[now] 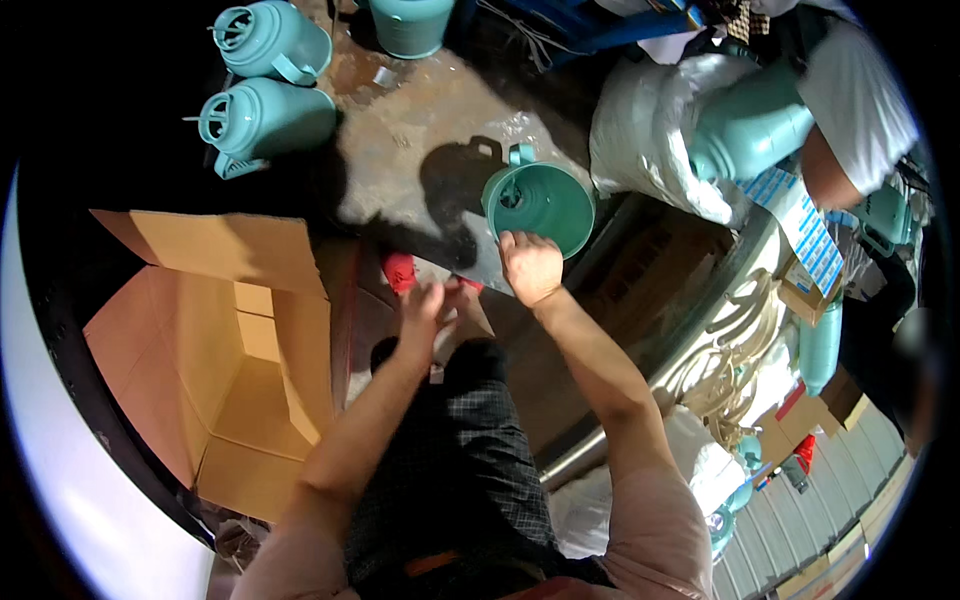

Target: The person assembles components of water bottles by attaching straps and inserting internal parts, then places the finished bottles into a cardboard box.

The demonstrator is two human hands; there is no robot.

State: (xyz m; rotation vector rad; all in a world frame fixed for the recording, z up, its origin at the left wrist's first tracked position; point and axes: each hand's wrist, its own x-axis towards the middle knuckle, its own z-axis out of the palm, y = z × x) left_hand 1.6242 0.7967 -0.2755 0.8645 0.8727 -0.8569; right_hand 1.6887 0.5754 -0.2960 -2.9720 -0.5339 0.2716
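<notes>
while the right hand (531, 266) is gripping the near rim of one teal vessel (565, 205), its fingers bending over the edge, the left hand (428, 312) is hovering to the vessel's lower left, its fingers blurring but spreading partly open. the vessel is turning its round mouth toward the viewer, and its one handle (520, 154) is jutting from the far side; whether anything is supporting it from below, i cannot tell. two legs in dark checked trousers (470, 400) are showing below the vessel. one grey sheet (475, 246) is running its straight edge just beside the vessel's left side. well to the vessel's lower left, one cardboard box (240, 240) is standing with its flaps spreading outward. to the vessel's lower right, curved beige strips (715, 350) are piling up, too tangled to count. to its upper right, one white sack (640, 130) is sitting near, one teal flask (755, 120) is leaning over the sack's mouth, and a co-worker's white sleeve (860, 95) is reaching in. left of the vessel, a stretch of floor (385, 185) is leaving room, shadow crossing it, toward two teal jugs (280, 120). farthest above the vessel, one teal pail (412, 28) is standing.
</notes>
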